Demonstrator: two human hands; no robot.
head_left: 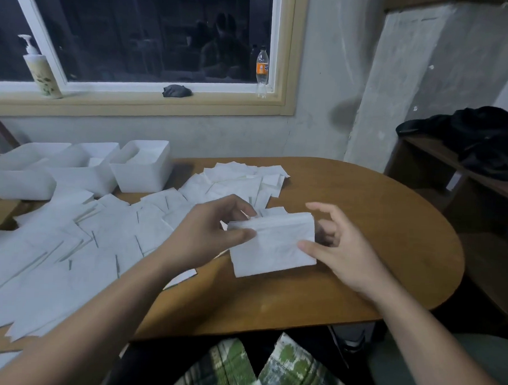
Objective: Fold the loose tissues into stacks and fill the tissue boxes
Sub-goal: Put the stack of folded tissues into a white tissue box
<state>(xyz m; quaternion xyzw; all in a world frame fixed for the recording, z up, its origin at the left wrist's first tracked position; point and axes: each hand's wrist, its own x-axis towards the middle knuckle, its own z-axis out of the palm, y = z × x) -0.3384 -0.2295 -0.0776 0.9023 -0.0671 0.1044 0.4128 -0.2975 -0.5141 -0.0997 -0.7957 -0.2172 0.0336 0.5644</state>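
1. Folded stack of white tissues (273, 245) sits centre frame, over the brown oval wooden table (362, 214), between both hands. Its lower edge is down by the tabletop; can't tell if it rests there.
2. L hand (213, 234): thumb in front and fingers curled behind, pinching the stack's left edge.
3. R hand (340, 254): thumb tip lies on the stack's lower right corner. Index is stretched out above, clear of the stack. The other fingers are loosely curled behind the right edge. Contact is hidden, so can't tell if this hand grips.
4. Loose white tissue sheets (84, 243) are spread overlapping across the left half of the table, from lower left up to centre top, just behind the stack.
5. Three white open-top plastic tissue boxes (143, 170) stand in a row at upper left, side by side. The rightmost shows white tissue inside; contents of the other two are unclear.
6. On the window sill along the top are a cream pump bottle (40, 69) far left, a crumpled dark cloth (177, 90) in the middle and a clear bottle w/ orange label (262, 70) at right.
7. Black garment (482, 138) is heaped on a dark wooden shelf unit (423, 159) at right edge.
8. Green plaid fabric (239, 372) shows on the person's lap, bottom centre.
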